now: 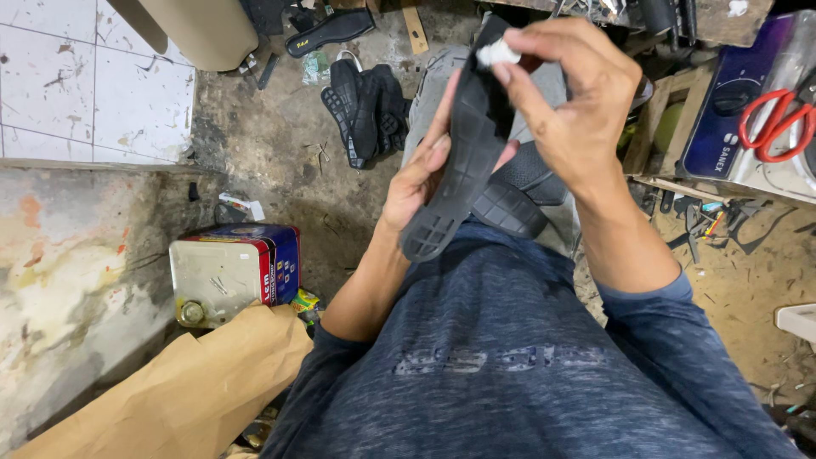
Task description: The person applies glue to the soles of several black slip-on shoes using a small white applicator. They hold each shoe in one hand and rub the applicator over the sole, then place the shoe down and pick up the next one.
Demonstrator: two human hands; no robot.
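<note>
The left hand [416, 183] is clamping the black sole [463, 153], its long axis running one-to-seven o'clock; the right hand [565, 93] is pinching a white wad [496, 54] at its one o'clock end

The light is soft and even, like daylight from above. The white tiles [93, 81] look bright. Dark shadow sits under the bench at the top and beside the tin can [234, 272]. The picture is mostly sharp. The edges bend a little, and the fingers up close look a bit fuzzy
</note>
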